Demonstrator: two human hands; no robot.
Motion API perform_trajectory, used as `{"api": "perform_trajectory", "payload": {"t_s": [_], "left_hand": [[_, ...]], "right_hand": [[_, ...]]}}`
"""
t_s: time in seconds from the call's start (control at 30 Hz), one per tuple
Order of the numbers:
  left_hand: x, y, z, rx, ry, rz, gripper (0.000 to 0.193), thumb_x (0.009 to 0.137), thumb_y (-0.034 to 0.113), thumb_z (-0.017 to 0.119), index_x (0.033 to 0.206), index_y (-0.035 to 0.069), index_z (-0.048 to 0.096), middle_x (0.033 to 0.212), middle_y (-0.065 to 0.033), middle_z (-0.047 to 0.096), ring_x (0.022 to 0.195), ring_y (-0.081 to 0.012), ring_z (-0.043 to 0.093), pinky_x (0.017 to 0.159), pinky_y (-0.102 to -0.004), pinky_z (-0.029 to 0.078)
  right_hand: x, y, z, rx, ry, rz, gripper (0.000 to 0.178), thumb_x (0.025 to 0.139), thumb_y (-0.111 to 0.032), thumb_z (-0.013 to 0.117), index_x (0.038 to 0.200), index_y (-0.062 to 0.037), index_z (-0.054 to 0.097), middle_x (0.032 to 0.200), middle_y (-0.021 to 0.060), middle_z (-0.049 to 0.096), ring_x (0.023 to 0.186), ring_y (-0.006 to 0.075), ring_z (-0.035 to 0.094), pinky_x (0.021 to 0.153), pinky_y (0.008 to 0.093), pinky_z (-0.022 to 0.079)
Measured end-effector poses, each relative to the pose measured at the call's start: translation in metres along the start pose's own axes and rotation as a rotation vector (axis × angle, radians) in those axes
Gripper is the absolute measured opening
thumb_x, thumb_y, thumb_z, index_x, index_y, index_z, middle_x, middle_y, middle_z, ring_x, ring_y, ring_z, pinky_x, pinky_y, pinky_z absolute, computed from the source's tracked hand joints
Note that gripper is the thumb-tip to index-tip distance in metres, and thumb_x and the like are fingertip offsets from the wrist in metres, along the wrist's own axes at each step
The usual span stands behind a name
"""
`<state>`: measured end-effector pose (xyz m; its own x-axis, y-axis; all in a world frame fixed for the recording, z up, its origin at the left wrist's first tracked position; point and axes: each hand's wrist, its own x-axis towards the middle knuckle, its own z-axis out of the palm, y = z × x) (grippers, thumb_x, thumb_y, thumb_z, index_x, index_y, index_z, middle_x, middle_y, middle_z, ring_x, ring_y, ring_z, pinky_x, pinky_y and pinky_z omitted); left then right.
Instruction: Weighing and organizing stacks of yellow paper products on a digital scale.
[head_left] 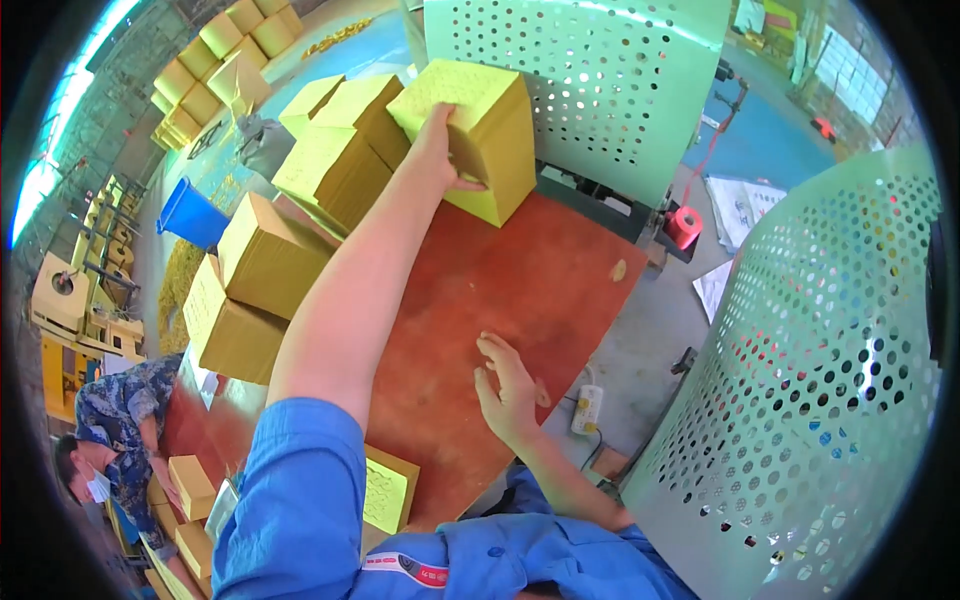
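My left hand (pixel 446 150) reaches to the far end of the red-brown tabletop (pixel 470 300). It grips the near left side of a yellowish cardboard box (pixel 495 140), fingers at the top edge and thumb lower down. This box stands in front of a pale green perforated metal guard (pixel 590 90). My right hand (pixel 508 388) is over the right part of the tabletop, fingers apart and nothing in them. Left of my left forearm are more cardboard boxes (pixel 335 165), with another pair (pixel 255 265) nearer. A printed cardboard piece (pixel 388 490) shows beside my left sleeve.
A second curved perforated guard (pixel 800 400) rises close on my right. Red tape roll (pixel 684 227) sits by the table's far right corner; a white power strip (pixel 587 410) is beyond the right edge. A blue bin (pixel 192 213) stands left. Another person (pixel 125 420) handles boxes lower left.
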<state>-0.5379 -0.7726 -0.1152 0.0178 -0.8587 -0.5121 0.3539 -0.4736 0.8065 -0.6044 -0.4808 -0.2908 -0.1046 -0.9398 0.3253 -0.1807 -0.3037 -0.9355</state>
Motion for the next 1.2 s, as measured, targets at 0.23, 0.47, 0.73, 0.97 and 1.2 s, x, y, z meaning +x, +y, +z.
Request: {"api": "perform_trajectory", "payload": {"t_s": [0.23,0.47,0.73,0.97,1.2], "left_hand": [[-0.01,-0.001,0.015,0.132,-0.018,0.048,0.084,0.08,0.051,0.064,0.148,0.018,0.027,0.149,-0.0166,0.026,0.134,-0.0456,0.032,0.097,-0.0741,0.031],[-0.12,-0.012,-0.084,0.32,-0.128,0.408,0.06,0.09,0.057,0.053,0.137,0.021,0.041,0.131,-0.001,0.054,0.117,-0.0248,0.049,0.09,-0.0568,0.034],[-0.329,-0.189,-0.375,0.752,0.635,0.463,0.049,0.09,0.028,0.065,0.127,-0.003,0.056,0.125,-0.0143,0.061,0.116,-0.0223,0.056,0.099,-0.0339,0.043],[-0.368,-0.31,-0.391,0.769,0.7,0.478,0.053,0.086,0.017,0.067,0.132,-0.001,0.051,0.125,-0.0176,0.06,0.115,-0.0264,0.059,0.096,-0.0355,0.047],[-0.422,-0.341,-0.395,0.502,0.436,0.546,0.065,0.084,0.001,0.066,0.143,0.0,0.037,0.132,-0.0109,0.055,0.122,-0.0187,0.051,0.104,-0.0317,0.041]], "right_hand": [[-0.004,-0.005,-0.006,0.004,0.025,0.018,0.033,0.082,0.006,0.06,0.115,0.0003,0.058,0.121,0.0196,0.06,0.106,0.0307,0.062,0.088,0.034,0.051],[-0.002,0.016,0.007,-0.143,0.034,-0.118,0.027,0.086,-0.005,0.06,0.112,-0.0006,0.064,0.114,0.0159,0.064,0.103,0.0275,0.063,0.088,0.0354,0.05],[-0.028,-0.038,0.043,-0.02,-0.38,0.127,0.028,0.094,-0.015,0.059,0.118,-0.0021,0.063,0.113,0.0123,0.068,0.102,0.0203,0.065,0.089,0.0323,0.05],[-0.144,-0.074,0.084,-0.281,-0.703,-0.206,0.049,0.08,-0.015,0.071,0.123,0.0011,0.056,0.116,0.0218,0.061,0.111,0.0354,0.058,0.095,0.0405,0.046],[-0.246,-0.103,0.028,-0.24,-0.569,0.013,0.048,0.08,-0.012,0.071,0.123,0.0033,0.053,0.116,0.017,0.059,0.107,0.0272,0.057,0.092,0.0376,0.046]]}}
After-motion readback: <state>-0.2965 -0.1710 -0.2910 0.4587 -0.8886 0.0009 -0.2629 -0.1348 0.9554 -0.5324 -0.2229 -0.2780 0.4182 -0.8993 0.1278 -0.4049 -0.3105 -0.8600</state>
